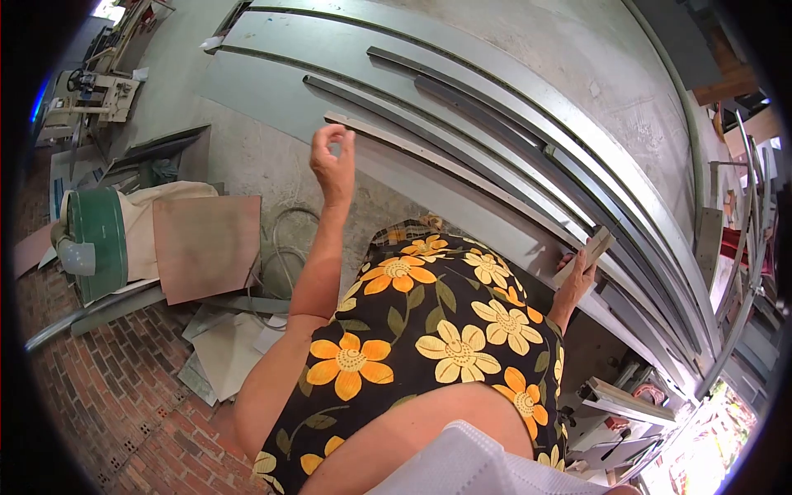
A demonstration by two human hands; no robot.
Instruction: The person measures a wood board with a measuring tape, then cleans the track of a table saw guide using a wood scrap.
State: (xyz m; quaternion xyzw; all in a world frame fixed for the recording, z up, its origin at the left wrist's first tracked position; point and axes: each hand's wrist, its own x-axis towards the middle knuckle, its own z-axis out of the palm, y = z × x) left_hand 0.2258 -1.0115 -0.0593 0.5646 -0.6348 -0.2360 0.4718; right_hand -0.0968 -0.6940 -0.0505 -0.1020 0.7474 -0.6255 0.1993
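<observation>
From my remote seat, I see the right hand (572, 285) with its fingers wrapped around a small wooden block (601, 247), out toward the right end of the pale panel (264, 87). The left hand (332, 165) is raised by the near edge, not far from the left corner; its fingers curl toward the thumb with a small gap inside the loop, and I cannot tell whether the tips meet or pinch anything. It sits just beside the end of the pale strip (422, 153), which runs along the panel's near edge toward the block. The risk I'd watch is a knock: the dark bars (363, 104) look unclamped, so a bump from the block could, I judge, set one sliding against its neighbours, or trap a fingertip between block and strip. A loose grip could also drop the block among the bars. The flowered garment (450, 289) lies close to the near edge and might snag there, and the looped cable (275, 235) on the floor could catch a foot. I find no brand or label that I can read; any marks on the block are too small to make out.
</observation>
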